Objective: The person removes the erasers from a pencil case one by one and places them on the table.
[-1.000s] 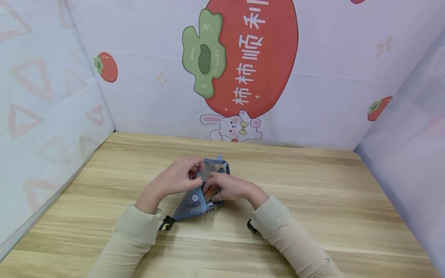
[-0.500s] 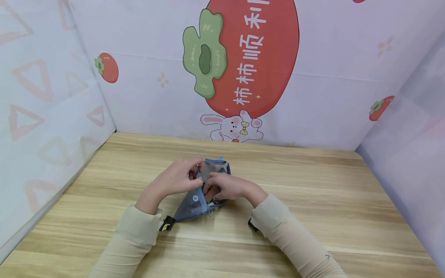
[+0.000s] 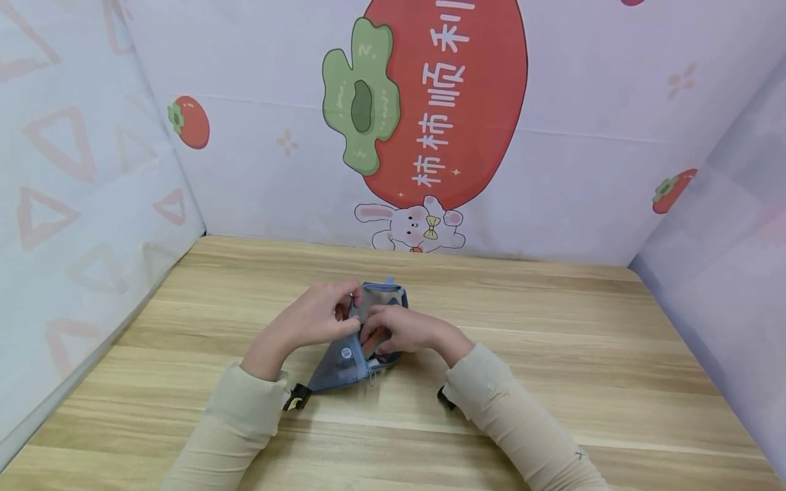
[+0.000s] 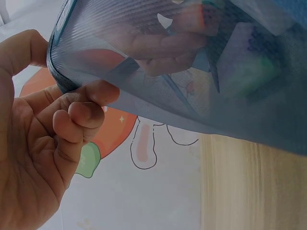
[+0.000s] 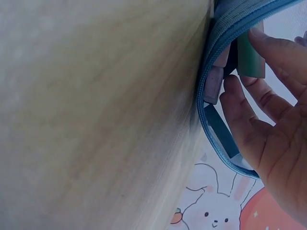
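Note:
A blue mesh zip pouch (image 3: pixel 336 367) lies unzipped on the wooden table. My left hand (image 3: pixel 313 317) pinches its zipped edge between thumb and fingers, holding the mouth apart; the left wrist view shows this grip on the mesh pouch (image 4: pixel 158 96). Inside the opening, my right hand (image 3: pixel 410 331) pinches a small block, green on one side and orange on another. In the right wrist view the thumb presses the block's green face (image 5: pixel 250 57). Beside it in the pouch sit a pale block (image 5: pixel 214 85) and a flat teal strip (image 5: pixel 221 130). Mesh and fingers partly hide the contents.
Bare wooden tabletop (image 3: pixel 552 354) surrounds the pouch. Printed white panels stand at the back (image 3: pixel 258 177), left (image 3: pixel 74 273) and right (image 3: pixel 724 259). A metal zip pull (image 3: pixel 372 376) hangs at the pouch's near edge. Black straps sit at both wrists.

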A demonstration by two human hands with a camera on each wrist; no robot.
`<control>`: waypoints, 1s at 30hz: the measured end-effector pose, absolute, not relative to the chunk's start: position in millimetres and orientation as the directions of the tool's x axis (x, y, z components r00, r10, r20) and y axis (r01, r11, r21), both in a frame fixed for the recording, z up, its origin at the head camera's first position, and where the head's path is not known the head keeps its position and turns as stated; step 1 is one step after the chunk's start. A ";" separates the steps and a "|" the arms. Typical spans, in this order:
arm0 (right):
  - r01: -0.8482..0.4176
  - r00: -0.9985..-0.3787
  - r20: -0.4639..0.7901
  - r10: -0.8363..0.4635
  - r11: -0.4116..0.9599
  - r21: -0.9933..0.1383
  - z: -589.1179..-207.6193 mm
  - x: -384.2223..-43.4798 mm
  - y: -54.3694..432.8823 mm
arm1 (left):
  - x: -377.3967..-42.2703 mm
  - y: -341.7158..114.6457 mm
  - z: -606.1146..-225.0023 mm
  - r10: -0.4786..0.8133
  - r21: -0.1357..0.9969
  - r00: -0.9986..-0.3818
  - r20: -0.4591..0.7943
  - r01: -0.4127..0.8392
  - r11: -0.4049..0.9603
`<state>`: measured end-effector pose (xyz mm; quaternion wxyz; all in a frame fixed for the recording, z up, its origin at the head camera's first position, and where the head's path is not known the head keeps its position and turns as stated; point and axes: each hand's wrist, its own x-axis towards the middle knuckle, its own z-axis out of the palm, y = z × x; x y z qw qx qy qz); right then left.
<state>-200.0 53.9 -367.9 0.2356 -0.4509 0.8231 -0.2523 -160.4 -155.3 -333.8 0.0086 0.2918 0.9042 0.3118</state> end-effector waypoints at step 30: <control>-0.614 -0.489 -0.118 -0.864 0.437 -0.657 -362.0 -196.5 62.4 | -161.2 -154.3 -335.2 0.547 0.569 -0.821 0.167 0.533 0.626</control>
